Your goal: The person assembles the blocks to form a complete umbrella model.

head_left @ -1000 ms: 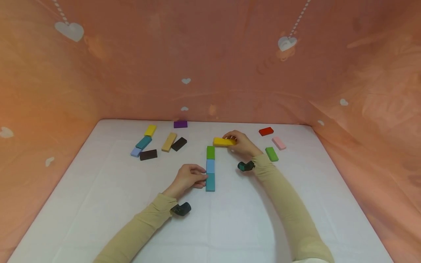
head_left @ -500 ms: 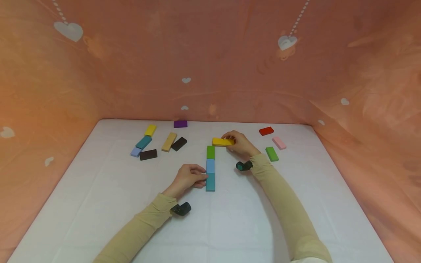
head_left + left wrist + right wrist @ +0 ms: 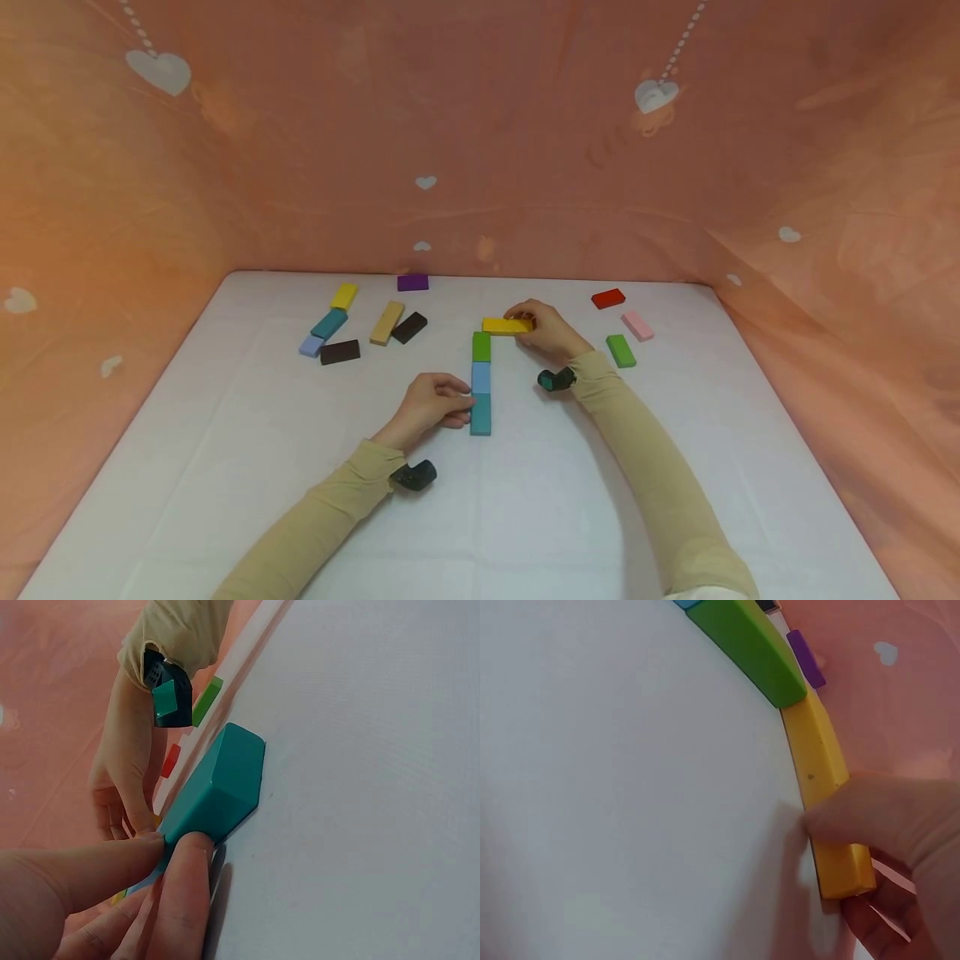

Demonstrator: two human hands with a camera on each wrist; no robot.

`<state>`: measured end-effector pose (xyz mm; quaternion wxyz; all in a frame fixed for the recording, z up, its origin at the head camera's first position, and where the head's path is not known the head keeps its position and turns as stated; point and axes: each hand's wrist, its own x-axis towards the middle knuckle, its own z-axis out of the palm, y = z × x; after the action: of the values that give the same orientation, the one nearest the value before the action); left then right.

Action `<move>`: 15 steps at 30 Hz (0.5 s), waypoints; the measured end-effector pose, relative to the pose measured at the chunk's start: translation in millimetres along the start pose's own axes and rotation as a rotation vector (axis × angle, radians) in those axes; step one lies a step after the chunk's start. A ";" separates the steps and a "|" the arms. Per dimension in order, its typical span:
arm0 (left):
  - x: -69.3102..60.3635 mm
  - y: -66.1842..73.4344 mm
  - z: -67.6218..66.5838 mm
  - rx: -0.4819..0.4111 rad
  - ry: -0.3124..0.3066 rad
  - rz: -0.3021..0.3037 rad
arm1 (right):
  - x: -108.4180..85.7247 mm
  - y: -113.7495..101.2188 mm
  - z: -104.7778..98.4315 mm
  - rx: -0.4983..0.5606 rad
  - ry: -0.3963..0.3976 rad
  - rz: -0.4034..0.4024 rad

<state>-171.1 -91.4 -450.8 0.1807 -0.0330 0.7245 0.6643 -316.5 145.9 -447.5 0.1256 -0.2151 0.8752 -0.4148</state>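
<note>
A teal block (image 3: 481, 415), a light blue block (image 3: 481, 377) and a green block (image 3: 482, 347) lie end to end in a straight row. My left hand (image 3: 430, 406) is beside the row's left side. In the left wrist view, its thumb and a fingertip touch the teal block (image 3: 221, 784) without wrapping round it. My right hand (image 3: 551, 330) pinches the right part of a yellow block (image 3: 501, 326), thumb on the near side. This block lies crosswise at the row's far end. Its left end meets the green block (image 3: 754, 652) in the right wrist view.
At the left lie yellow (image 3: 344, 296), teal (image 3: 329, 323), pale blue (image 3: 311, 345), tan (image 3: 386, 323) and two dark blocks (image 3: 340, 352). A purple block (image 3: 412, 282) is by the back edge. Red (image 3: 608, 298), pink (image 3: 637, 325) and green blocks (image 3: 621, 351) lie at the right.
My right hand has slid the yellow block slightly left and a touch nearer, to the far end of the green block. My left hand has stayed at the teal block.
</note>
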 end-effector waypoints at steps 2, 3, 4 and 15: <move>0.1 0.3 -0.1 0.004 0.000 -0.002 | 0.2 -0.2 0.1 0.000 0.000 -0.001; 0.4 0.4 0.0 0.011 0.002 -0.005 | 0.3 -0.3 0.1 0.000 -0.002 0.001; 1.0 0.3 0.1 0.015 0.003 -0.007 | 0.2 -0.7 0.0 -0.003 -0.003 0.003; 5.3 -6.0 0.2 0.003 0.011 -0.014 | -1.0 -3.9 1.3 0.004 -0.003 0.023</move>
<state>-174.3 -91.0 -458.2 0.1814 -0.0417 0.7263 0.6617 -314.1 143.3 -445.2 0.1322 -0.2055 0.8765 -0.4147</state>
